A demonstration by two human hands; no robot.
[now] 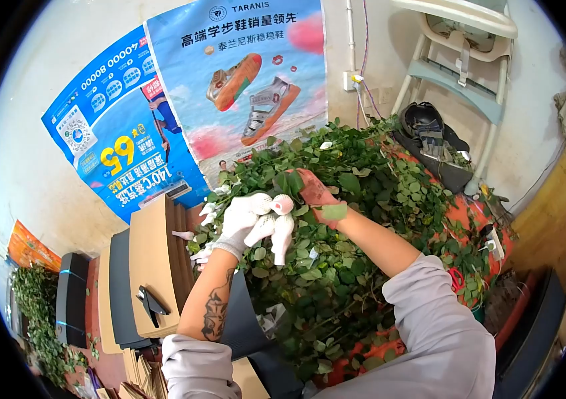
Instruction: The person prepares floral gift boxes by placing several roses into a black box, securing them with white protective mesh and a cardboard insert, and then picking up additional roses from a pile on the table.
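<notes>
My left hand (237, 218), in a white glove, is closed around a bunch of roses whose buds (283, 236) are wrapped in white netting. Several buds stick out to the right of the glove, and one shows pink at its tip. Just beyond them, my right hand (316, 189), in a reddish glove, has its fingers curled round a leafy rose stem (289, 182); leaves hide part of the fingertips. A green leaf (333, 211) lies against my right wrist. Below both hands spreads a big heap of leafy stems (336, 279).
Brown cardboard sheets (153, 266) stand at the left with a black stapler (152, 302) on them. Red-handled scissors (456, 279) and a power strip (494, 243) lie at the right. A high chair (459, 80) and dark shoes (426, 130) are behind. Posters (243, 80) cover the wall.
</notes>
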